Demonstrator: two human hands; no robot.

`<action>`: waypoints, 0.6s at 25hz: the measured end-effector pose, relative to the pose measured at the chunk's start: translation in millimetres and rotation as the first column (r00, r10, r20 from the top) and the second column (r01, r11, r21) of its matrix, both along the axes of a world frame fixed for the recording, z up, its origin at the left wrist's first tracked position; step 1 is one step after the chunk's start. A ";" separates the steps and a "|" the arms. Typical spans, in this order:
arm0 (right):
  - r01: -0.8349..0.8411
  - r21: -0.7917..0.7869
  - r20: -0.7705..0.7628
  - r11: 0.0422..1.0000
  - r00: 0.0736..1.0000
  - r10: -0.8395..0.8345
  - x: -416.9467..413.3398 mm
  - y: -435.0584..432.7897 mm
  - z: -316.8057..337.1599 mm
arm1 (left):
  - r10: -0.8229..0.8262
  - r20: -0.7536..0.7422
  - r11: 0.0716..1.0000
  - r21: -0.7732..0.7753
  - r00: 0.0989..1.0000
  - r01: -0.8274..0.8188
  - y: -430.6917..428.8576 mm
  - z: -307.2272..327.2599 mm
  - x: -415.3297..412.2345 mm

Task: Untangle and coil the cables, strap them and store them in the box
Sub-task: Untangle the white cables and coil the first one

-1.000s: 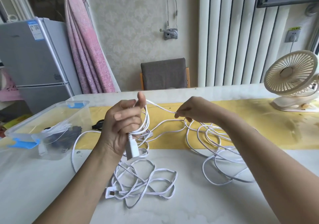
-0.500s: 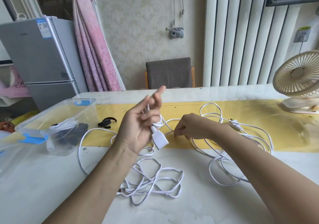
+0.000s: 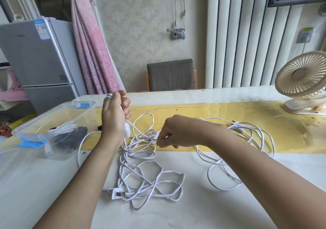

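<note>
A tangle of white cables (image 3: 141, 175) lies on the table in front of me, with a white plug (image 3: 114, 192) at its near left. My left hand (image 3: 114, 115) is raised above the tangle and grips loops of the cable, a white connector hanging under its palm. My right hand (image 3: 178, 133) is low over the table and pinches a strand of the same cable. More white loops (image 3: 247, 140) spread to the right behind my right arm. A clear plastic box (image 3: 53, 129) with blue clips stands at the left; it holds a white cable and dark straps.
A cream desk fan (image 3: 303, 82) stands at the far right on the yellow table runner (image 3: 229, 112). A grey chair (image 3: 171, 75) is behind the table, a fridge (image 3: 35, 61) at the left. A small black strap (image 3: 99, 127) lies by the box.
My left hand has closed round the cable and turned its back to me, farther from me than before. My right hand has dropped low onto a strand by the tangle. The view has shifted.
</note>
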State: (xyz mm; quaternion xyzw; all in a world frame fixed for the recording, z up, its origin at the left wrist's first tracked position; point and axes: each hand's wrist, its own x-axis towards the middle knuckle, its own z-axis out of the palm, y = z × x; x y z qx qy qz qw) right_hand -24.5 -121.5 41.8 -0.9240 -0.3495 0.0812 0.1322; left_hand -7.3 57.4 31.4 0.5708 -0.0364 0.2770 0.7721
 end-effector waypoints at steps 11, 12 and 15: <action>0.003 0.185 0.208 0.983 0.977 -0.042 -16.5 -42.1 55.6 | 0.209 -0.017 0.234 0.972 0.978 -0.034 -10.1 -27.5 -6.5; 0.001 0.205 0.238 0.979 0.970 -0.051 -17.0 -47.5 60.1 | 0.149 -0.087 0.319 0.947 0.985 0.035 -11.1 -28.3 -9.2; 0.011 0.305 0.329 0.952 0.937 -0.116 -15.4 -64.7 72.3 | 0.028 -0.263 0.400 0.887 0.964 0.231 -16.7 -33.4 -17.6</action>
